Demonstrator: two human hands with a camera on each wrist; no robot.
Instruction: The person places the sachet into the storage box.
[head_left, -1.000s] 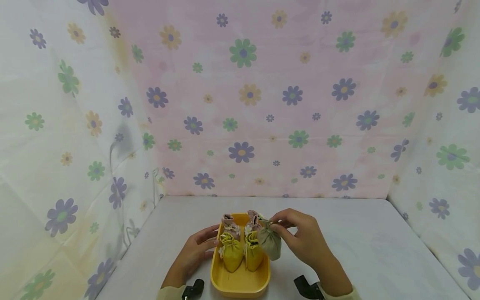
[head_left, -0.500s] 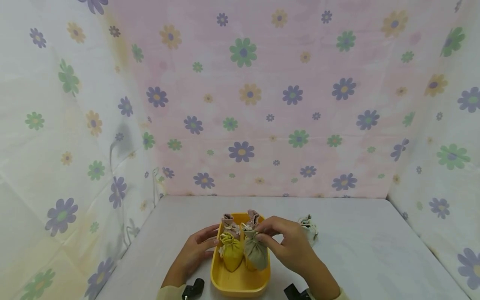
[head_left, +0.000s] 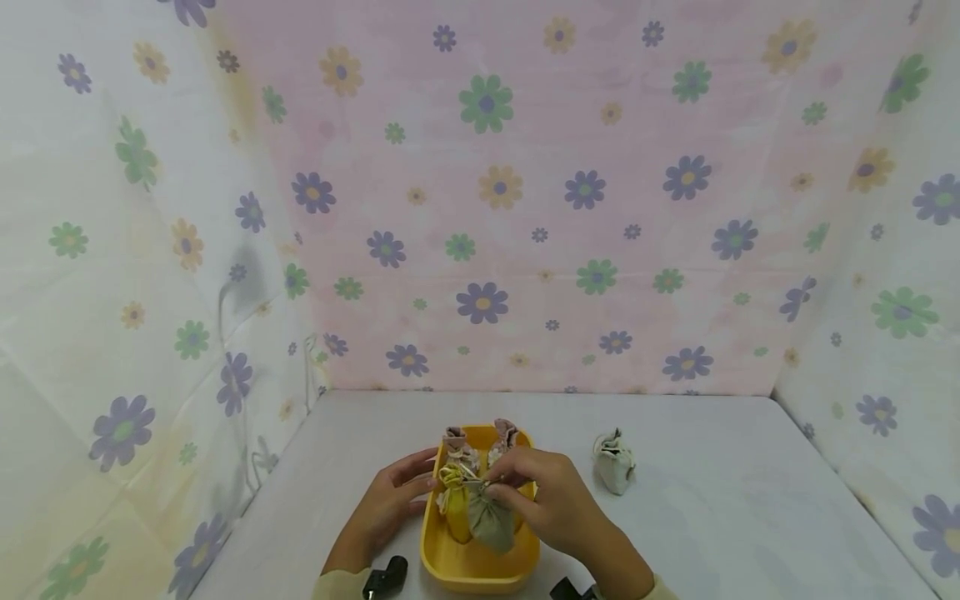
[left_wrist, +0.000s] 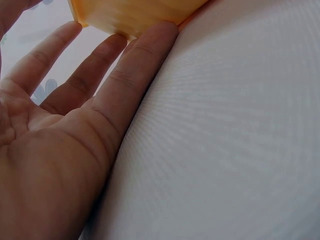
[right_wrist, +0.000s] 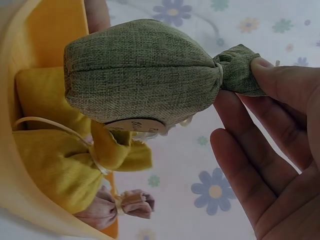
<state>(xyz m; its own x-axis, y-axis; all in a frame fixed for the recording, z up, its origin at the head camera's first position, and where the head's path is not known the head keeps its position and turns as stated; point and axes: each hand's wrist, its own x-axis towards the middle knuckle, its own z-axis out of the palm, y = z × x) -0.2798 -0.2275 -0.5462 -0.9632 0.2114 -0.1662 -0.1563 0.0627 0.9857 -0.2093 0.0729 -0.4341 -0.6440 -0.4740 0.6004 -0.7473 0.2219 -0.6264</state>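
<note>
My right hand [head_left: 551, 500] pinches a green drawstring sachet [right_wrist: 142, 70] by its gathered neck, thumb against the cloth top. The sachet hangs over the front half of a yellow tray [head_left: 480, 575], and a round tag shows at its side in the right wrist view. My left hand [head_left: 390, 504] has its fingers extended along the tray's left side, fingertips [left_wrist: 117, 42] at its wall. In the tray lie two yellow sachets [right_wrist: 62, 165], one mostly hidden behind the green one in the head view, and two pinkish sachets [head_left: 459, 450] at the far end.
A pale green sachet [head_left: 615, 467] stands on the white table [head_left: 735, 500], right of the tray. Flower-print cloth [head_left: 555, 275] hangs at the back and both sides.
My right hand has carried the green sachet leftward from the tray's right edge to over its middle. The pale green sachet on the table has come into sight. My left hand stays put.
</note>
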